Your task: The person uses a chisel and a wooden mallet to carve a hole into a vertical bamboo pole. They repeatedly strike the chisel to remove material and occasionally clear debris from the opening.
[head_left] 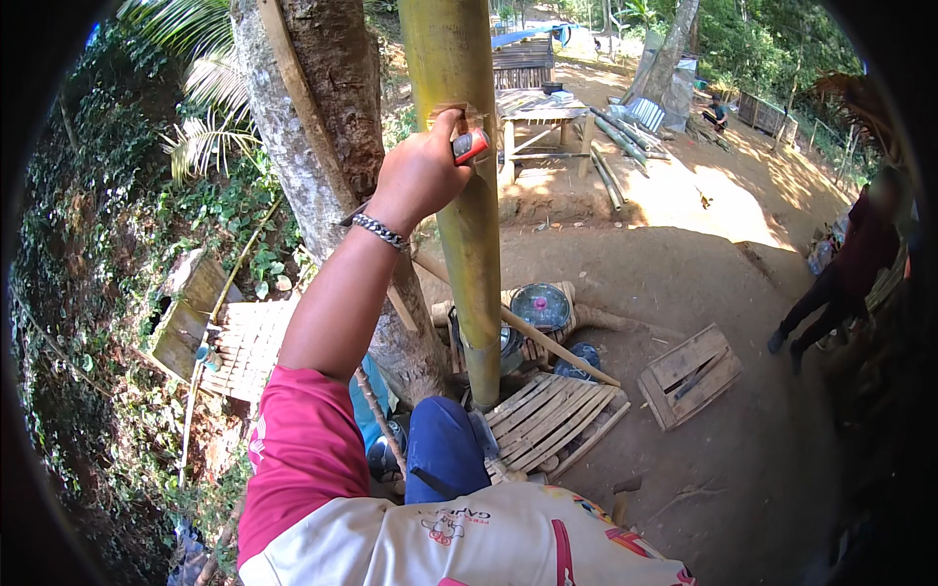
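Observation:
My left hand (420, 174) is raised against a thick, upright, yellow-green bamboo pole (467, 254). It is shut on a small tool with a red handle (471, 146), which is pressed to the pole's side near a pale scraped patch. A metal chain bracelet (379, 230) circles the wrist, and the arm wears a red sleeve. My right hand is out of sight. My knee in blue trousers (445, 444) is bent close to the foot of the pole.
A big tree trunk (327, 127) stands just left of the pole. On the dirt below lie a slatted bamboo panel (552, 415), a wooden crate (689, 376) and a round lid (540, 306). Another person (845, 273) stands at the right. A wooden table (537, 107) stands behind.

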